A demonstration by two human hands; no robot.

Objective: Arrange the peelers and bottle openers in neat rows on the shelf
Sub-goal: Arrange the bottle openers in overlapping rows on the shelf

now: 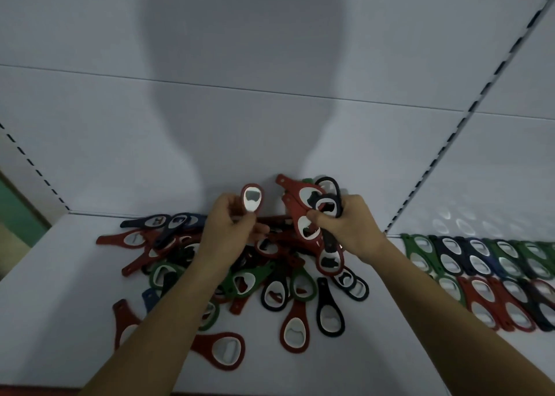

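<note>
The left hand is up over the shelf, fingers curled, pinching a single red bottle opener by its lower end, metal-lined ring pointing up toward the back edge. The right hand grips a bunch of openers, red and dark ones fanned together, thumb clamped across them. Beneath both hands a loose pile of openers sprawls over the middle of the shelf, red, green and navy overlapping at all angles. By the right edge, neat rows of openers lie side by side, green and navy behind, red nearer the front edge
</note>
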